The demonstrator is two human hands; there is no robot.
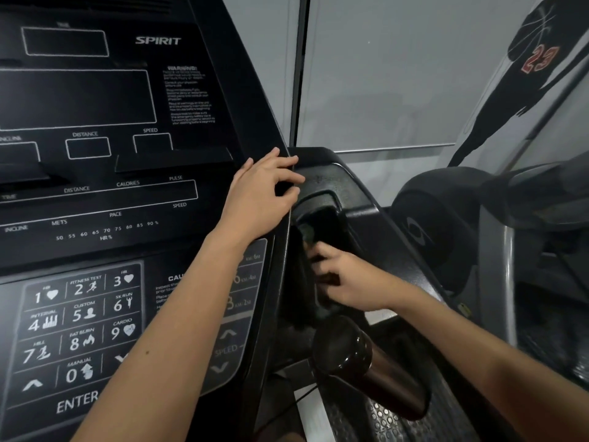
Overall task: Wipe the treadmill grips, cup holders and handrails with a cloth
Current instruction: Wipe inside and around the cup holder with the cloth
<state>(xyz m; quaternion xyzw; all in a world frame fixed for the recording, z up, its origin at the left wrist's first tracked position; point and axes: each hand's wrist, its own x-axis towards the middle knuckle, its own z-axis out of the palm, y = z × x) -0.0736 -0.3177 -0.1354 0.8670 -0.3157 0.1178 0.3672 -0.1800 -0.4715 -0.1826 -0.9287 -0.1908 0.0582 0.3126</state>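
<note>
2 bare hands work at the right side of a black treadmill console (95, 186), seen from the 1 head view. The left hand (261, 199) rests on the console's right edge, its fingers spread and relaxed, holding nothing, the fingertips reaching just over toward the rim above the cup holder (328, 218). The right hand (347, 279) is down at the near wall of that cup holder, its fingers curled round a dark cloth (302, 301). The cloth hangs against the holder's inner side and is hard to tell from the black plastic; the hand is blurred. Just below the right forearm a glossy dark handrail grip (360, 355) juts toward the camera. The numbered keypad (79, 320) sits lower left under the left forearm. Beyond, a neighbouring machine (446, 224) stands near a grey wall bearing a player decal (538, 59) marked 23.
</note>
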